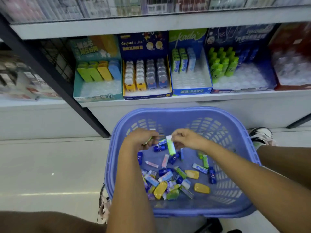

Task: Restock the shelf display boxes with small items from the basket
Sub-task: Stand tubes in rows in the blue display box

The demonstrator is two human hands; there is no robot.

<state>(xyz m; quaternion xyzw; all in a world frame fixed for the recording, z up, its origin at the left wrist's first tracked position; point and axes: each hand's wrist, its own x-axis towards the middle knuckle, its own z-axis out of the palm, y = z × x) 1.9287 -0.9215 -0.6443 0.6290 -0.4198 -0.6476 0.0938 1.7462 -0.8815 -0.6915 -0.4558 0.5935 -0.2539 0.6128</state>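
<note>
Over the blue basket [168,110] — right hand [186,138] pinched a green-and-white packet [171,147] by its white end, left hand [142,138] curled round another green piece [149,140].

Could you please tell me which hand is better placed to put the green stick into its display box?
Probably the right hand: it pinches the green stick, and the Kada box holding matching green packs stands straight ahead of it. The left hand is farther over.

Printed "Gaspard" and "Lisa" on the dark blue display box [144,45], upper middle of the frame. Written "kada" in white script on the green-topped display box [187,37] just right of it.
</note>
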